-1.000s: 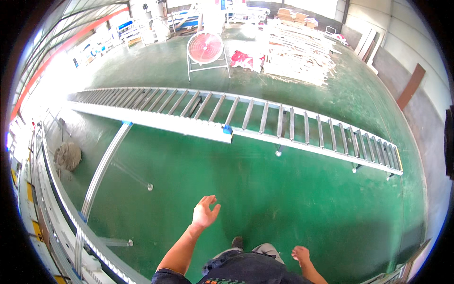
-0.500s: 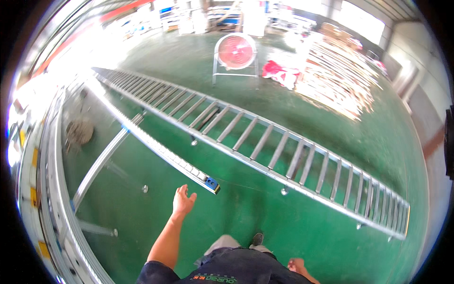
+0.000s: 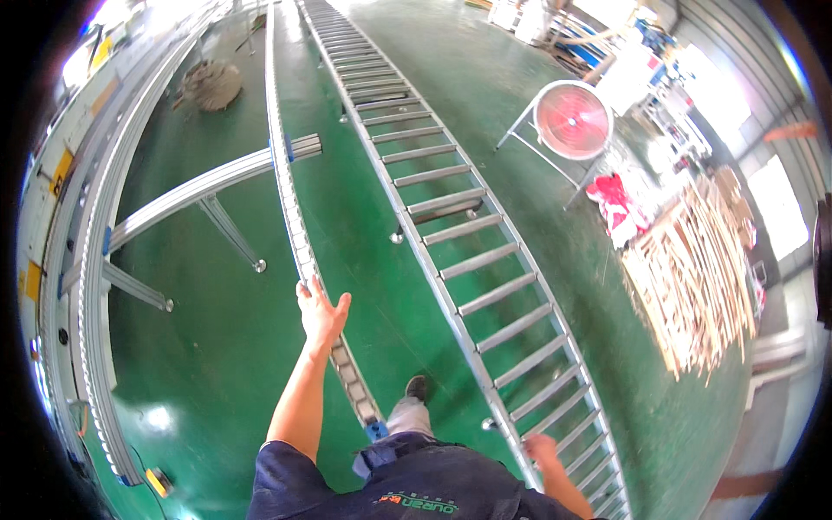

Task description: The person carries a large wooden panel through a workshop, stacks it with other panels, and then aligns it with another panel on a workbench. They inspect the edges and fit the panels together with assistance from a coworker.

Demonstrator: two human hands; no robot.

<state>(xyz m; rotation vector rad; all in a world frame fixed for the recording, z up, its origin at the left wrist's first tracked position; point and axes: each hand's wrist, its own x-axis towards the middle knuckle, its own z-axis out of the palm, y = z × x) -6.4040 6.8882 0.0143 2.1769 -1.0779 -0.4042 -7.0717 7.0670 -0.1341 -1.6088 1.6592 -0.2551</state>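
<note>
1. Head view: the rail (image 3: pixel 295 224) is located beneath the left hand (image 3: pixel 323 322), with its near end, a blue cap (image 3: pixel 376 430), beside the person's waist. The conveyor (image 3: pixel 417 246) is located to the right.
2. Left hand: the fingers are extended and the thumb is spread wide. Nothing is seen gripped; whether the rail is touched cannot be told.
3. Right hand (image 3: pixel 542 449): it is positioned at the conveyor's near side edge, with the fingers apparently curled. Whether the edge is held cannot be told.
4. Support: the rail is crossed by the crossbar (image 3: pixel 217 178), well beyond the left hand.
5. Rail handling: the rail is judged stiff and, given its length, heavy. Its white segments look like small rollers; a slippery top is to be expected. The side faces are preferred for gripping.
6. Conveyor handling: the frame is judged rigid, heavy and not fragile. The side edges are to be held; the rollers (image 3: pixel 479 262) may turn under load.
</note>
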